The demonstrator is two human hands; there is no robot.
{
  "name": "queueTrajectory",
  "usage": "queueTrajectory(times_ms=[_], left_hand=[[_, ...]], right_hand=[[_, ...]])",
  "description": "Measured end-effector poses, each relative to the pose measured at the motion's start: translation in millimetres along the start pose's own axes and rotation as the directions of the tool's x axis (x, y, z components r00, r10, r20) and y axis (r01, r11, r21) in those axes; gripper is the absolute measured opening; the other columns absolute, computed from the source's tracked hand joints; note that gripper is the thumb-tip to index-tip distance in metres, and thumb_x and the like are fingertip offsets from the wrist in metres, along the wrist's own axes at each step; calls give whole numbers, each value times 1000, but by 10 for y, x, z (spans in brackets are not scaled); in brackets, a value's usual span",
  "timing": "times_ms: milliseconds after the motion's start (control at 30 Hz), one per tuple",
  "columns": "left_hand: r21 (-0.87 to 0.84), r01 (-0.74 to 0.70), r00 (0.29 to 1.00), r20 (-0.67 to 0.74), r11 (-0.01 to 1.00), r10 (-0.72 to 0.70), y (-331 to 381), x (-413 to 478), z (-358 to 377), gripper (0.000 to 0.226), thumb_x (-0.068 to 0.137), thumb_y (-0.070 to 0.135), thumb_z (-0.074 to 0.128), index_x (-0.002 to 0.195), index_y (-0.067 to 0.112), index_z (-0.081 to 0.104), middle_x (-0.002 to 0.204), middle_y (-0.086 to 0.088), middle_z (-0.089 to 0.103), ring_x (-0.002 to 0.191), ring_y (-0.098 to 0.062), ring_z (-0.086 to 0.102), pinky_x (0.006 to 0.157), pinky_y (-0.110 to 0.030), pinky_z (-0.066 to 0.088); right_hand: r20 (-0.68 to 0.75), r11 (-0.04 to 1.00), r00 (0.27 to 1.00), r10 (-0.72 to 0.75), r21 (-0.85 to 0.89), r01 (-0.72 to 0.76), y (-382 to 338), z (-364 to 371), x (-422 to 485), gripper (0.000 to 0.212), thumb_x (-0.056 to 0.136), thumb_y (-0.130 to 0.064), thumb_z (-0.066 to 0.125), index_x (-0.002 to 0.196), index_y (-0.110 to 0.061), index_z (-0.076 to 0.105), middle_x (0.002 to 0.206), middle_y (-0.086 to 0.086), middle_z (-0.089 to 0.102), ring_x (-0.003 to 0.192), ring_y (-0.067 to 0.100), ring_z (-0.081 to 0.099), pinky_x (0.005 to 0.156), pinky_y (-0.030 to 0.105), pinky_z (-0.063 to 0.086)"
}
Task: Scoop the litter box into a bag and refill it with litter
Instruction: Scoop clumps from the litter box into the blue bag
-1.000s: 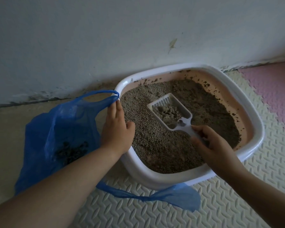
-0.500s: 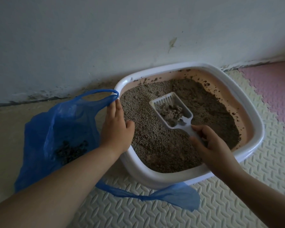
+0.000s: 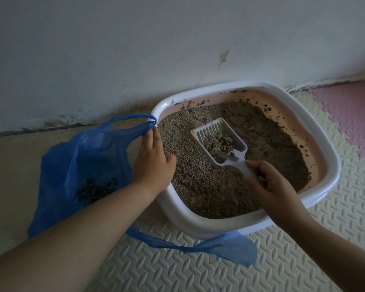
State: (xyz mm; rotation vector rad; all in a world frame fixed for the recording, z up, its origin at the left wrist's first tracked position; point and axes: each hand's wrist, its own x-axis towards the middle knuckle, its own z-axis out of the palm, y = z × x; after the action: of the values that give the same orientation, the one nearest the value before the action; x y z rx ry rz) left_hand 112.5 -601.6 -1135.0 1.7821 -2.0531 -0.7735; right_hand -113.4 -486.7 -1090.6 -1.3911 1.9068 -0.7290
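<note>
Curling round the handle, fingers [image 3: 258,166] of the right hand [image 3: 276,192] grip the light, stiff scoop [image 3: 236,142], best kept level under its crumbly clump [image 3: 218,144], above the litter box [image 3: 325,148] centre; at nine o'clock the left hand [image 3: 152,165], fingers straight, presses the flimsy bag [image 3: 82,161] to the rim.

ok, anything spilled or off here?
Nothing spilled on the mat. Litter crumbs cling to the pink inner wall of the litter box, far and right. The loose handle of the blue bag trails by the box's near corner.
</note>
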Motion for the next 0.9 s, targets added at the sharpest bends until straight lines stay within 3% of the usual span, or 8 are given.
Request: queueTrajectory(times_ms=[133,233,367,467,567,700,800,900], left_hand=[[-18,-36,995,96,999,38,-32,-39,-188,73,97,28,45,152,13,-1,160,3,-10,146,-14,-2,113,-28,13],[-37,-104,991,78,994,107,-157,-155,-521,62,95,22,51,150,17,25,155,7,22,140,-7,21,110,-24,22],[106,-254,967,59,961,249,-461,-442,-1098,28,88,14,60,112,27,67,112,19,59,105,-1,54,84,-15,39],[335,-275,952,-37,901,304,-761,-602,-1424,22,81,15,70,101,24,70,105,8,61,99,-17,58,81,-29,45],[487,-255,931,-110,836,348,-961,-725,-1567,29,74,13,75,102,19,70,113,-3,56,102,-26,51,85,-35,39],[489,-170,952,-143,855,271,-1060,-796,-1561,43,65,10,78,107,15,68,125,-10,51,107,-29,50,89,-42,43],[459,-142,967,-127,877,223,-1096,-794,-1538,45,68,12,76,112,14,66,119,-9,52,103,-30,55,85,-43,50],[447,-140,972,-110,884,210,-1117,-781,-1539,51,72,13,73,122,11,61,115,-6,53,104,-30,55,83,-44,51]], right_hand=[[58,999,998,-33,-10,33,-70,45,4,26,90,-26,59,113,-37,54,85,1,65,69,17,59,62,38,51],[106,996,990,-88,22,86,-157,107,10,26,88,-27,61,107,-44,55,83,-10,65,70,10,61,62,29,51],[215,992,969,-123,44,116,-302,234,35,28,87,-26,64,106,-45,57,85,-13,65,71,8,61,63,28,52],[304,986,938,-164,49,157,-431,342,63,28,85,-25,65,109,-41,61,88,-16,65,71,4,63,65,23,52],[371,980,908,-196,60,188,-570,478,115,28,85,-23,67,109,-37,63,88,-12,69,74,6,67,70,28,54],[446,969,864,-233,36,243,-791,693,234,25,86,-26,67,107,-39,64,87,-9,69,69,12,67,66,31,54],[503,947,834,-225,-86,308,-959,885,365,27,87,-32,64,114,-37,63,81,-16,63,59,-4,56,58,16,43],[528,882,803,-276,-192,430,-1209,1090,419,32,89,-24,59,121,-29,61,88,-20,59,74,-2,56,68,19,41]])
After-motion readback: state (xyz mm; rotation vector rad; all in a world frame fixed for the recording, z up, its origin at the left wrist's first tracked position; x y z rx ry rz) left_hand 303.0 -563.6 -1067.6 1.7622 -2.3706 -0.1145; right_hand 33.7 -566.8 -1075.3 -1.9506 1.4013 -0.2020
